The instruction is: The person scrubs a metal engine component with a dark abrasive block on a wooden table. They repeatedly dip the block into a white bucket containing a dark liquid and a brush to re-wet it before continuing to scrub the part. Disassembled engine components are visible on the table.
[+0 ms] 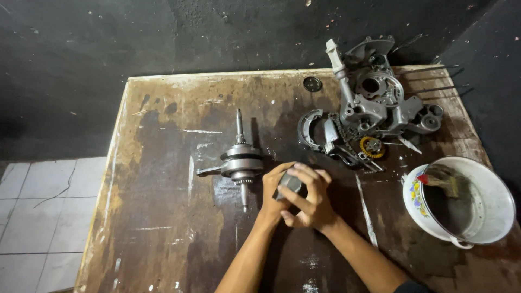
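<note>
Both my hands meet over the middle of a stained wooden table [163,217]. Between them is a small grey metal part [290,183], mostly hidden by the fingers. My left hand [274,190] cups it from the left, and my right hand [312,198] wraps over it from the right. A steel crankshaft [240,160] with its connecting rod lies on the table just left of my hands, not touching them.
A silver engine crankcase [380,97] sits at the back right with a chain, brake shoes [312,130] and a yellow gear [372,147] before it. At the right stands a white enamel bowl [496,209] holding dark liquid and a brush. Dark walls behind; tiled floor left.
</note>
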